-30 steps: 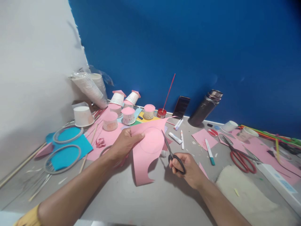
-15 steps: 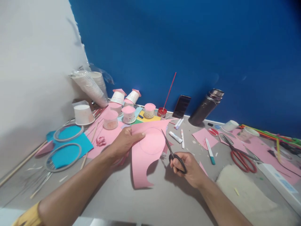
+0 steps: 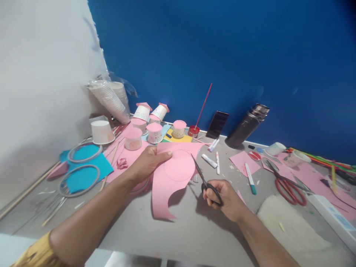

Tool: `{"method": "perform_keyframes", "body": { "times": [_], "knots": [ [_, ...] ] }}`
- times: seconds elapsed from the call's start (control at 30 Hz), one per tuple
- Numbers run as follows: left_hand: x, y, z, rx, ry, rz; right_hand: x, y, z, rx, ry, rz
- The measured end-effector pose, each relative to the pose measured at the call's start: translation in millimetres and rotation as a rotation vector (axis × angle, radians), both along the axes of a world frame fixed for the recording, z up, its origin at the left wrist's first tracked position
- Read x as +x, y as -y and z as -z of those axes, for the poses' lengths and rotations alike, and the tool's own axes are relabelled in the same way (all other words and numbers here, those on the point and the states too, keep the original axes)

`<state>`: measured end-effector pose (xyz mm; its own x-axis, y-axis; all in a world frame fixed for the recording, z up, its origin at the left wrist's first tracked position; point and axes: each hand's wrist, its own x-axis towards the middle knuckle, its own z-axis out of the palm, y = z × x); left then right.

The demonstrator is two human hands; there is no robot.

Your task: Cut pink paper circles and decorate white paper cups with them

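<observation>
My left grip (image 3: 150, 160) pinches the curved-cut pink paper sheet (image 3: 179, 167); right of it, my right grip (image 3: 223, 197) grasps black-handled metal scissors (image 3: 204, 182).

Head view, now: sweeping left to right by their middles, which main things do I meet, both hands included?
Blue sheet → crumpled pink paper → left hand → pink sheet with a drawn circle → black-handled scissors → right hand → teal-capped marker → red-handled scissors.

The pink paper (image 3: 174, 176) looks smooth and matt, the scissor blades (image 3: 198, 169) metal, their handles (image 3: 217, 193) black plastic.
</observation>
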<state>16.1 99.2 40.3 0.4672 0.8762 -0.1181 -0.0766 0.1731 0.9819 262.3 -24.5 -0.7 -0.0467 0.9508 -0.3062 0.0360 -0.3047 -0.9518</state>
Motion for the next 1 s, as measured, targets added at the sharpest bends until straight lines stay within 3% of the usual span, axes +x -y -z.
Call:
{"method": "perform_keyframes", "body": {
  "times": [0.37,0.63,1.0],
  "knots": [
    [-2,1,-1.1,-0.039,-0.062,0.068,2,1,1.4,0.044,0.029,-0.037],
    [-4,-2,-3.5,-0.086,0.022,0.101,3,1,-0.3,0.046,0.054,-0.067],
    [-12,-11,4.4,-0.141,-0.016,0.134,9,4,4.4,0.025,0.067,-0.129]
  ]
}}
